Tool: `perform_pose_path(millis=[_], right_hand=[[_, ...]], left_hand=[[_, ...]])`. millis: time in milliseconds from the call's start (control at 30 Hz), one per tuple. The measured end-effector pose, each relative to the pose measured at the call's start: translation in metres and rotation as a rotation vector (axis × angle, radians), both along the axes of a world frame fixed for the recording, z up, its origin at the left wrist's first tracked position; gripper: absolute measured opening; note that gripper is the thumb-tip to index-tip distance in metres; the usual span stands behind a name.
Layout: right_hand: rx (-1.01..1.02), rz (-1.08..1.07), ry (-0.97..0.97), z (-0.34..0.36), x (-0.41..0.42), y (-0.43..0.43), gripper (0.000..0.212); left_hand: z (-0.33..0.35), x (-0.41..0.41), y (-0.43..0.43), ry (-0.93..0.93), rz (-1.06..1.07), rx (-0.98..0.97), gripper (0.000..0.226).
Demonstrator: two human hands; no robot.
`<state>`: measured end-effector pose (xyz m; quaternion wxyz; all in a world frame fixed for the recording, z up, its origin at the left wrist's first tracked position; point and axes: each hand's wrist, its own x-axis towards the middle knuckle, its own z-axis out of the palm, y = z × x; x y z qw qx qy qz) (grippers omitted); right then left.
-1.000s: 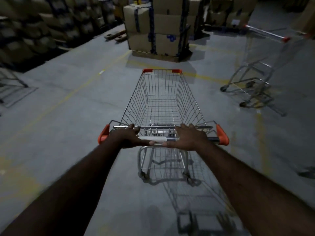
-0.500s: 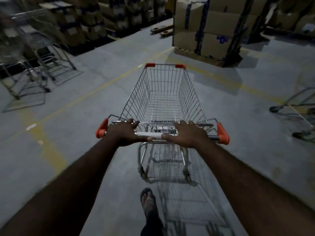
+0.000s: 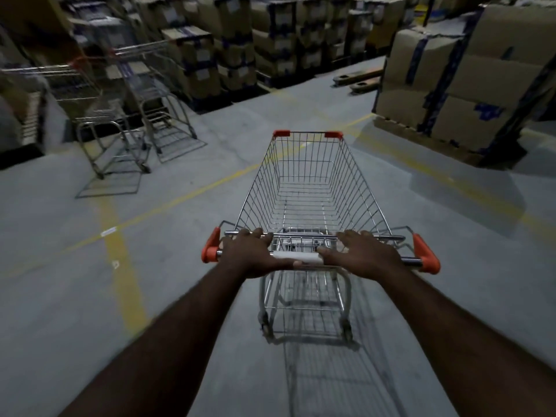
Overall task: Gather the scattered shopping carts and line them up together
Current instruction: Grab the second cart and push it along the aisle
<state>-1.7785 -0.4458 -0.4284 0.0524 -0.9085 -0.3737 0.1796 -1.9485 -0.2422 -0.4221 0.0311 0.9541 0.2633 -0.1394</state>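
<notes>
- The shopping cart point(image 3: 310, 188) stands on its wheels on the grey concrete floor point(image 3: 186, 296), in the middle of an aisle. Its wire basket is empty and its nose points away from the person.
- The left grip point(image 3: 252, 254) is closed over the cart's handle bar point(image 3: 304, 257) near the left orange end cap point(image 3: 210, 246). The fingers are curled forward over the bar and the thumb lies along the white middle sleeve.
- The right grip point(image 3: 361, 255) holds the same bar near the right orange end cap point(image 3: 425, 254), fingers likewise wrapped forward. Both bare arms are stretched out straight.
- Yellow lines point(image 3: 120, 266) cross the floor to the cart's left.
- Further off to the left, two more carts point(image 3: 90, 121) stand just beside each other, blurred. I cannot tell whether they are nested.
- A pallet stack of strapped cardboard boxes point(image 3: 463, 85) rises on the right, and rows of similar boxes point(image 3: 240, 40) fill the back.
</notes>
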Motion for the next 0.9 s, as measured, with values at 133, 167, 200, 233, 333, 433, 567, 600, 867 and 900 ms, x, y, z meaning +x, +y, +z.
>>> perform_pose_path(millis=[133,167,200,233,333,433,567,600,867,900], right_hand=[[0.035,0.062,-0.004,0.003,0.049,0.058,0.128],[0.039,0.076,-0.012,0.003,0.061,0.073,0.129],[0.038,0.092,-0.020,0.003,0.072,0.087,0.130],[0.039,0.112,-0.027,0.003,0.084,0.103,0.131],[0.037,0.186,-0.037,0.001,0.124,0.152,0.129],[0.025,0.269,-0.045,0.000,0.165,0.199,0.117],[-0.054,0.385,-0.008,0.008,0.213,0.251,0.122],[-0.063,0.406,0.006,0.009,0.224,0.262,0.126],[-0.069,0.506,0.045,0.009,0.293,0.352,0.143],[-0.064,0.511,0.035,0.009,0.300,0.364,0.143]], left_hand=[[0.001,0.037,0.045,-0.006,0.068,-0.015,0.136],[0.000,0.047,0.058,-0.001,0.083,-0.020,0.137],[-0.001,0.056,0.071,0.001,0.098,-0.022,0.136],[-0.003,0.066,0.085,0.002,0.117,-0.024,0.136],[-0.003,0.096,0.127,0.015,0.172,-0.038,0.136],[-0.003,0.128,0.164,0.009,0.225,-0.042,0.140],[-0.004,0.161,0.203,0.008,0.288,-0.044,0.140],[-0.004,0.169,0.212,0.002,0.308,-0.044,0.139],[-0.004,0.220,0.279,-0.003,0.390,-0.047,0.138],[-0.004,0.226,0.289,-0.003,0.396,-0.044,0.138]])
